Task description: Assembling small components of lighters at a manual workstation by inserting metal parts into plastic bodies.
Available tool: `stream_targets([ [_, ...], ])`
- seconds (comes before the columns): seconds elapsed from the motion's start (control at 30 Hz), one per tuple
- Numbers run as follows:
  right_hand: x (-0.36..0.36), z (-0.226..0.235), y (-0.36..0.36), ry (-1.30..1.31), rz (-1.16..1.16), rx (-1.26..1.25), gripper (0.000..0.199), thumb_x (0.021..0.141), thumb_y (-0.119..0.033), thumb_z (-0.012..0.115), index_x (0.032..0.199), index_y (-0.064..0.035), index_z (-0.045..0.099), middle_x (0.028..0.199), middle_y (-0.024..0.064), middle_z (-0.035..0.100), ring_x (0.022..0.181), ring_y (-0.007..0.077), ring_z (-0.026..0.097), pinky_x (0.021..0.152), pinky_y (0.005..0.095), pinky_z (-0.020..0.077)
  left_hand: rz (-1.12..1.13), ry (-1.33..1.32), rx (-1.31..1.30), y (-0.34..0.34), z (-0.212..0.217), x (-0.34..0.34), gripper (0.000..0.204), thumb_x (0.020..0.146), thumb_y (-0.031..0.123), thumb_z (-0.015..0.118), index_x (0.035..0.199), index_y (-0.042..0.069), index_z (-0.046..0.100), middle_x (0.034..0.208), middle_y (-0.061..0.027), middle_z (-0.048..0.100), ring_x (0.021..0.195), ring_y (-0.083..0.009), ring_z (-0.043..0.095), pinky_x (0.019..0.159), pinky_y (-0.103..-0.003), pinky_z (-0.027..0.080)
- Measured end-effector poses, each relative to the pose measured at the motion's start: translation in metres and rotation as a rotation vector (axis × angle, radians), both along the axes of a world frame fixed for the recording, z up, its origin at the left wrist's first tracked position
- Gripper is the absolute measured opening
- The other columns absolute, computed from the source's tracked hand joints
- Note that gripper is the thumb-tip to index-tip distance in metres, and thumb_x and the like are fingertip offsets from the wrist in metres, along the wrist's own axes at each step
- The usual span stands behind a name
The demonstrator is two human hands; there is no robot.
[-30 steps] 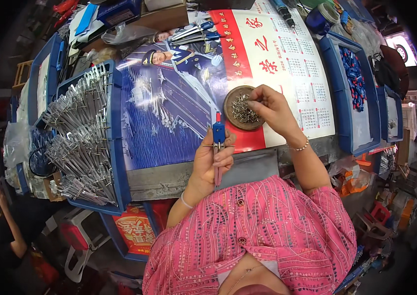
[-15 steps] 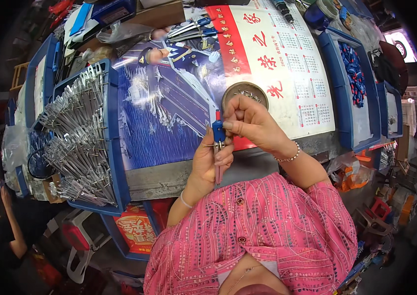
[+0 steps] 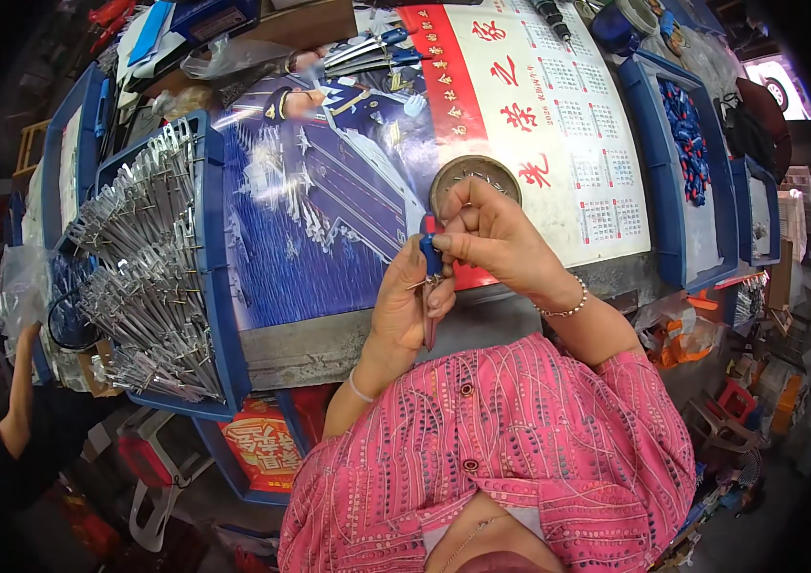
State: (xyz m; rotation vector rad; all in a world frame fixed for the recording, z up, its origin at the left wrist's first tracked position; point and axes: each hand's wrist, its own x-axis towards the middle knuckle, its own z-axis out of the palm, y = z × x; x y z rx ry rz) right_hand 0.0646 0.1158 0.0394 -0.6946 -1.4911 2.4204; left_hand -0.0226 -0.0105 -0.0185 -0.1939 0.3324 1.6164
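Note:
My left hand (image 3: 405,307) is closed around a small blue-and-red plastic handle (image 3: 431,246) with a metal part projecting below it, held upright over the table's near edge. From the other side, thumb and fingers of my right hand (image 3: 484,234) are pinched together against the handle's upper part. Anything between those fingertips is too small or hidden to make out. Just beyond my right hand stands a round dish (image 3: 441,181) of small metal pieces, partly covered by that hand.
At left, a blue bin (image 3: 230,334) holds many slim metal rods (image 3: 157,253). A blue tray (image 3: 656,181) at right contains blue-and-red handles (image 3: 684,143). Across the calendar sheet (image 3: 558,181), a co-worker's hand (image 3: 302,103) is near scattered metal pieces. Another person's arm (image 3: 19,392) shows far left.
The blue-and-red handle has turned and tilted slightly in my left hand; my right fingers stay against it. The person at far left has raised an arm toward the plastic bag.

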Motion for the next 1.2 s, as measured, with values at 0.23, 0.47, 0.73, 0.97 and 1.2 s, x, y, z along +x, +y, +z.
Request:
stream_targets([
  [0.23, 0.005, -0.004, 0.005, -0.071, 0.053, 0.043, 0.02, 0.083, -0.005, 0.059, 0.096, -0.0036, 0.044, 0.071, -0.0015, 0.049, 0.065, 0.0041, 0.047, 0.058, 0.0178, 0.0399, -0.029, 0.097, 0.03, 0.002, -0.001, 0.001, 0.026, 0.086, 0.03, 0.055, 0.098, 0.008, 0.047, 0.08, -0.0062, 0.054, 0.048, -0.0095, 0.045, 0.039, -0.019, 0.032],
  [0.47, 0.006, -0.007, 0.017, -0.089, 0.224, 0.231, 0.02, 0.084, -0.013, 0.06, 0.096, 0.0004, 0.052, 0.082, 0.0015, 0.054, 0.076, 0.0064, 0.051, 0.067, 0.0217, 0.0429, -0.153, -0.206, -0.016, -0.004, -0.015, 0.002, 0.031, 0.088, 0.036, 0.05, 0.097, 0.006, 0.049, 0.077, -0.0061, 0.052, 0.047, -0.008, 0.041, 0.039, -0.019, 0.031],
  [0.73, -0.016, -0.021, 0.021, 0.249, -0.037, -0.46, 0.021, 0.09, -0.023, 0.048, 0.093, -0.0027, 0.05, 0.08, 0.0049, 0.052, 0.067, 0.0104, 0.048, 0.061, 0.0246, 0.0411, -0.271, -0.26, 0.015, 0.004, 0.003, 0.007, 0.039, 0.089, 0.039, 0.047, 0.092, 0.0, 0.05, 0.072, -0.0042, 0.049, 0.046, -0.006, 0.041, 0.037, -0.018, 0.031],
  [0.97, -0.022, -0.014, 0.017, 0.197, -0.086, -0.58, 0.018, 0.091, -0.021, 0.044, 0.081, -0.0062, 0.046, 0.046, -0.0074, 0.025, 0.037, 0.0025, 0.02, 0.035, 0.0176, 0.0168, -0.275, -0.285, 0.151, 0.001, -0.005, 0.012, 0.035, 0.09, 0.035, 0.047, 0.092, 0.0, 0.051, 0.077, -0.0066, 0.054, 0.047, -0.0075, 0.042, 0.039, -0.019, 0.033],
  [1.2, -0.024, -0.013, 0.023, 0.021, -0.125, -0.525, 0.02, 0.089, -0.018, 0.047, 0.071, -0.0091, 0.047, 0.047, -0.0063, 0.03, 0.037, 0.0025, 0.023, 0.035, 0.0182, 0.0174, -0.317, 0.118, -0.171, 0.006, -0.002, 0.004, 0.045, 0.089, 0.04, 0.047, 0.107, -0.001, 0.051, 0.087, -0.0108, 0.061, 0.06, -0.0162, 0.057, 0.049, -0.027, 0.046],
])
